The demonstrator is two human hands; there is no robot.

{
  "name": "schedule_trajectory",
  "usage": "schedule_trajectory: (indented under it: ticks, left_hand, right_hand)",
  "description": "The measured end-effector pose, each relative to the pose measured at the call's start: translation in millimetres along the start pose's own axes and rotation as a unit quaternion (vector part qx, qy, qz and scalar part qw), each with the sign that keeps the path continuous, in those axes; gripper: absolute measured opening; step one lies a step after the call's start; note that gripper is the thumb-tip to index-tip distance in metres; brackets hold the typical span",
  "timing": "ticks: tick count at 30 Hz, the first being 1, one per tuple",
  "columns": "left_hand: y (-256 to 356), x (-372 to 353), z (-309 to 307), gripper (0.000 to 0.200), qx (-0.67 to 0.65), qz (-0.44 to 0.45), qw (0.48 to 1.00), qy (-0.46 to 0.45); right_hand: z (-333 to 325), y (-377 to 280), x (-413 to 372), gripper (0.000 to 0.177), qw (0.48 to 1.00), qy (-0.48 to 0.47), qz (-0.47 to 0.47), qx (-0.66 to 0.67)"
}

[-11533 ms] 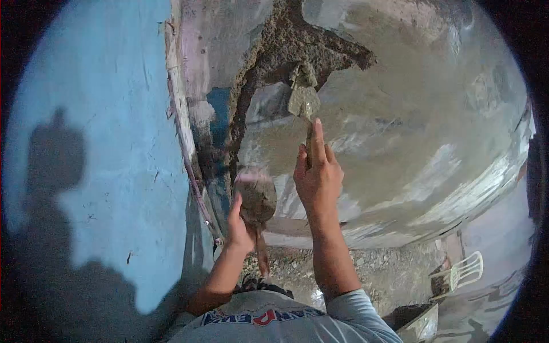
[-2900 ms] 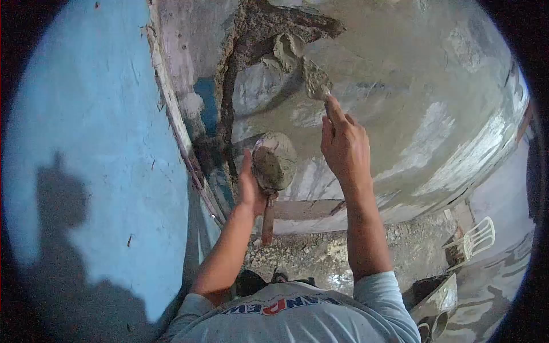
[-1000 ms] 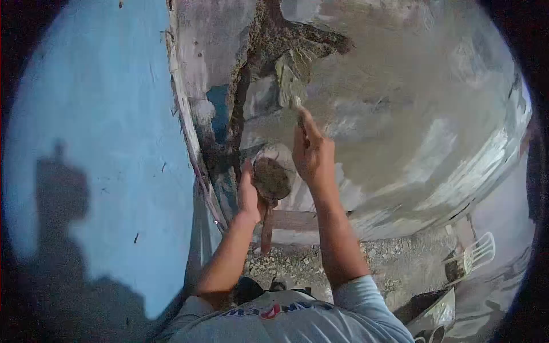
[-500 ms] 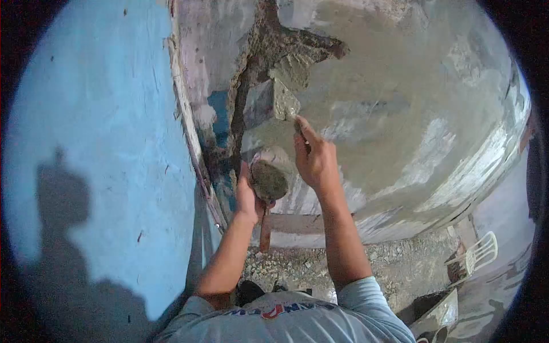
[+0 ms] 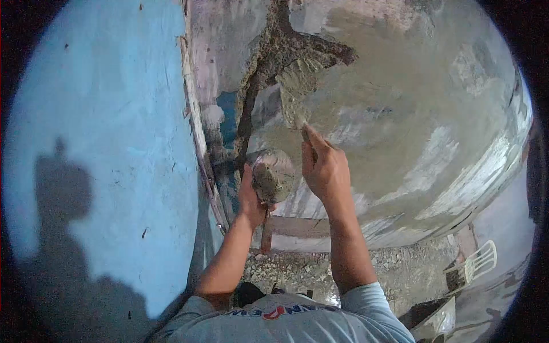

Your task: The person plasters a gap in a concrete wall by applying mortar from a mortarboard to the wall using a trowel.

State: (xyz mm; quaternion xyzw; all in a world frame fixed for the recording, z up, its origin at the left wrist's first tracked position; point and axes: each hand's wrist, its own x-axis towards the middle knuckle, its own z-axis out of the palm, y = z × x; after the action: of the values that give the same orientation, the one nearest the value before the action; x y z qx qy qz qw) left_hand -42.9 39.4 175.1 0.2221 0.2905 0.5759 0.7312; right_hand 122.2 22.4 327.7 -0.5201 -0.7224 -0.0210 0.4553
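Observation:
My left hand is closed around a round, shallow, pan-like holder with a lump of wet grey mortar in it. A brown handle sticks out below that hand. My right hand, higher and to the right, grips a small trowel by its handle, most of which is hidden by the fingers. Its mortar-coated blade points up the wall and overlaps a fresh, ridged mortar patch just under a rough, broken-out gap.
A blue wall meets the plastered wall at the left, with a ragged strip along the corner. Rubble covers the floor below. At the lower right stands a white plastic chair.
The trowel and my right hand have shifted slightly right and down in view. Less mortar shows in the round holder, baring more of its surface. The whole view has swung a little.

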Motion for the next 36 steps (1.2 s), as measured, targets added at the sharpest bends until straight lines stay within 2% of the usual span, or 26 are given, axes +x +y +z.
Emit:
schedule_trajectory:
  ticks: [2, 5, 8, 9, 13, 18, 19, 22, 25, 28, 31, 34, 36]
  left_hand:
    - [4.5, -0.2, 5.0, 0.069, -0.023, -0.019, 1.000, -0.008]
    - [0.2, -3.1, 11.8, 0.070, -0.016, 0.031, 0.999, -0.035]
    - [-5.7, -1.1, 20.6, 0.069, -0.002, 0.040, 0.998, 0.053]
    - [-3.7, -4.0, 20.7, 0.069, 0.002, 0.031, 0.999, 0.044]
    - [-2.6, -6.6, 7.1, 0.070, 0.009, 0.016, 0.999, 0.026]
    - [9.8, -25.4, 14.0, 0.071, 0.036, 0.031, 0.998, 0.045]
    - [5.6, -16.3, 13.6, 0.065, -0.002, 0.073, 0.997, 0.003]
    - [-1.1, -6.6, -3.6, 0.070, -0.022, 0.049, 0.994, -0.092]
    - [-0.9, -7.6, -6.4, 0.070, -0.023, 0.007, 0.998, -0.053]
    - [2.5, -16.6, 4.4, 0.062, -0.013, 0.034, 0.999, 0.018]
    - [2.7, -12.9, 2.8, 0.064, -0.051, 0.025, 0.998, 0.020]
    - [2.8, -19.2, 12.2, 0.067, -0.042, 0.019, 0.998, 0.045]
    - [1.4, -12.9, 2.8, 0.070, -0.005, 0.019, 1.000, -0.021]
  right_hand:
    - [4.4, 9.2, 0.0, 0.035, 1.000, 0.006, -0.024, -0.006]
    - [28.8, 10.9, 25.5, 0.038, 0.991, 0.075, -0.109, 0.023]
    - [61.3, 25.8, 45.2, 0.048, 0.988, 0.073, -0.136, 0.013]
    - [64.8, 26.1, 42.2, 0.051, 0.990, 0.075, -0.122, -0.008]
    - [60.1, 27.9, 5.3, 0.048, 0.998, 0.050, -0.038, -0.022]
    - [29.5, 11.6, -17.4, 0.047, 0.999, 0.008, -0.035, -0.001]
    - [21.0, -3.0, -8.6, 0.047, 0.999, 0.004, -0.038, -0.012]
    - [18.4, -6.6, 12.6, 0.047, 0.997, -0.004, -0.060, -0.049]
    - [24.5, 1.0, 14.8, 0.048, 0.994, -0.048, -0.033, -0.097]
    - [9.6, -6.8, 0.3, 0.040, 0.998, -0.032, -0.015, -0.046]
    - [-1.8, -25.8, -6.4, 0.039, 0.999, -0.026, -0.017, -0.042]
    - [15.1, -22.9, 9.6, 0.049, 0.995, -0.033, -0.068, -0.058]
    - [20.2, -17.3, 12.7, 0.050, 0.994, -0.042, -0.042, -0.086]
